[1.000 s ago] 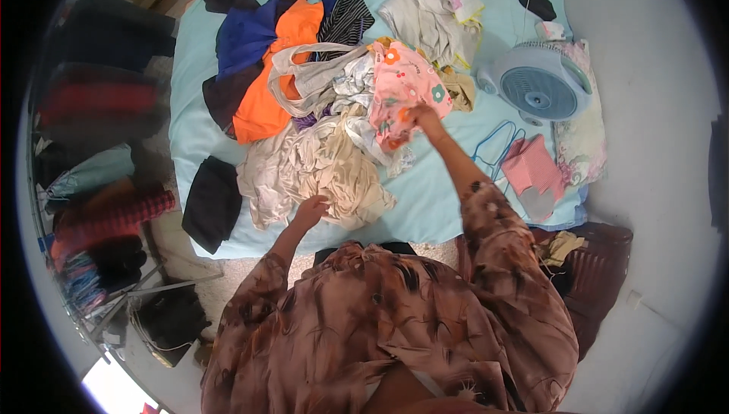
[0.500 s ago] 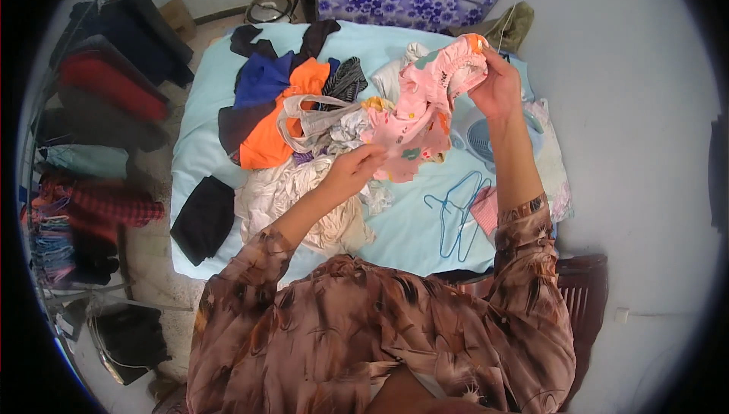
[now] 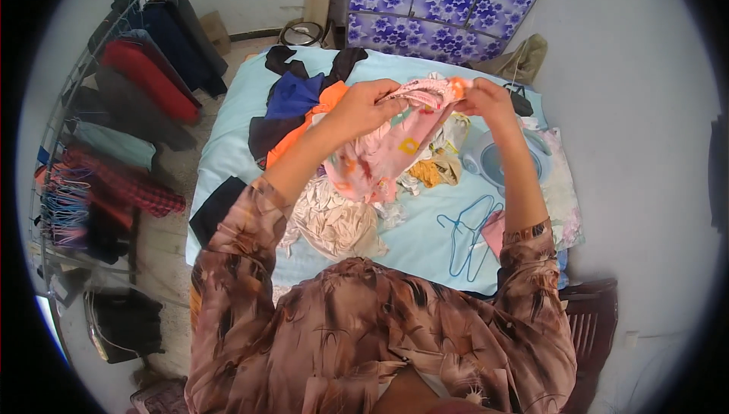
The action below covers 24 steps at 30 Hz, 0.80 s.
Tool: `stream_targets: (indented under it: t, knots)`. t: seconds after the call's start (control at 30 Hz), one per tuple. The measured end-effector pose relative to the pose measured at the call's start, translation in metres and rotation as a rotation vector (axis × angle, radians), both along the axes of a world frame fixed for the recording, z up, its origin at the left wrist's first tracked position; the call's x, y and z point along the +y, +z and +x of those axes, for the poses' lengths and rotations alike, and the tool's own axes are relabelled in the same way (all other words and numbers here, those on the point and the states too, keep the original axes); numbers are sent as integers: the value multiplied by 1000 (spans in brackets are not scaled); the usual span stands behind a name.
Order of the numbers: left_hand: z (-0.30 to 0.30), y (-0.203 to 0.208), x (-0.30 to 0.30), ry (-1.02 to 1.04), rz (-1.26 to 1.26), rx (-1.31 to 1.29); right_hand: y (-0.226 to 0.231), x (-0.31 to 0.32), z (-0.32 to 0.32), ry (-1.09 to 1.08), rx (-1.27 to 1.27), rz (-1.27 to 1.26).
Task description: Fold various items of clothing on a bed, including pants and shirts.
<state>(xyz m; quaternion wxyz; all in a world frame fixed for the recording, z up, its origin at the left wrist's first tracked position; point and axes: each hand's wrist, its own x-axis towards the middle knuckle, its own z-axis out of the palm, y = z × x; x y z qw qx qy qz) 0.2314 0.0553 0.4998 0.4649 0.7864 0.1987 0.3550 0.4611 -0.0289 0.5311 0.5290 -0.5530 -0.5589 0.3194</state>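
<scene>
Both hands hold up a pink garment (image 3: 383, 148) with a colourful print and a gathered elastic edge, which looks like a waistband. My left hand (image 3: 368, 109) grips one side of that edge, and my right hand (image 3: 486, 101) pinches the other side near an orange patch. The cloth hangs down between them, its lower part blurred, above the bed. Beneath and beside it lie a heap of cream cloth (image 3: 334, 216), an orange garment (image 3: 287, 148), a blue garment (image 3: 294, 95) and a mustard-yellow cloth (image 3: 437, 172).
Blue wire hangers (image 3: 471, 235) lie on the light blue bedsheet (image 3: 425, 243), near a pale blue plastic basin (image 3: 535, 159). A black folded cloth (image 3: 216, 209) is at the bed's left edge. A clothes rack (image 3: 57, 133) with hung garments stands left; a purple floral cabinet (image 3: 448, 7) stands behind.
My left hand has moved up and away to the garment's elastic edge. The garment now hangs stretched between both hands instead of trailing from the right one. The whole view has shifted slightly.
</scene>
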Motion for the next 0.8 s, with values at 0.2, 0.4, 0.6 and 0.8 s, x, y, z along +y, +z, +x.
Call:
stream_targets:
  t: [0.2,0.4,0.6,0.8]
  knots:
    - [-2,52,-4,-148,299,305,9,-4,-52,301,-426,253]
    - [-7,82,-7,-2,486,468,18,-3,-77,327,-328,128]
    - [-28,99,-5,-58,503,616,47,9,-48,51,-799,234]
    - [-69,113,29,-69,220,765,90,18,13,59,-601,201]
